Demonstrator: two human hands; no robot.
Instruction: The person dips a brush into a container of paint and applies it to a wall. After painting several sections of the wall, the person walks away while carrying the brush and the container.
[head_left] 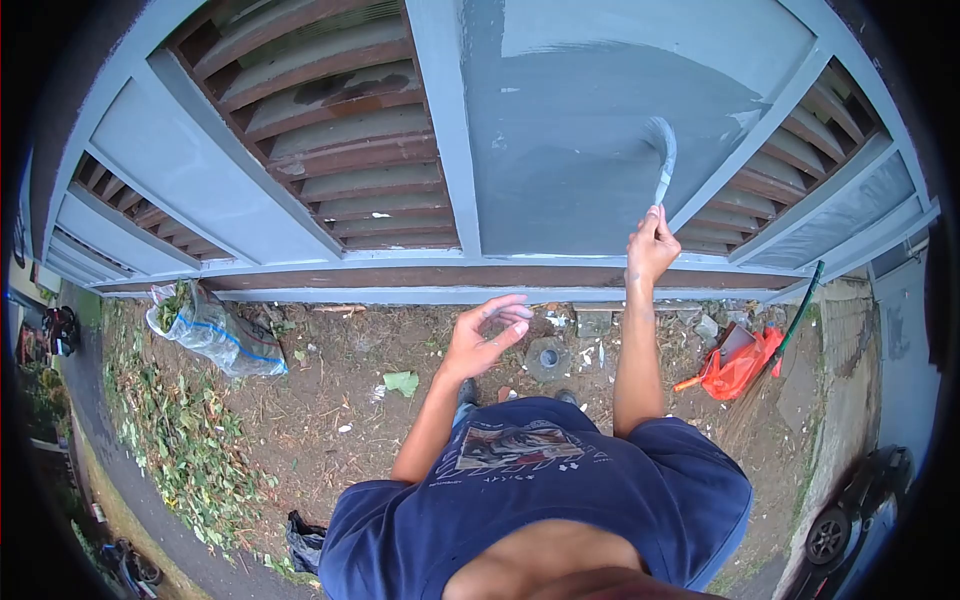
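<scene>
My right hand (653, 245) is closed around the handle of a paintbrush (666, 165), which points upward with its pale, paint-coated head against a wall panel (560, 150). Darker grey-blue covers most of this panel, and a lighter blue-grey area shows along its top. Brush strokes mark the border between the two shades. In front of my chest, my left hand (487, 335) is held in the air with its fingers loosely curved and apart from the thumb. It holds nothing, and pale smudges show on its fingers.
Brown louvres (350, 130) flank the panel. A clear sack (222, 330) of leaves lies at the wall's foot on the left. To the right are a red plastic bag (740, 365) and a broom (797, 320). A round grey object (548, 358) sits on the littered ground near my feet.
</scene>
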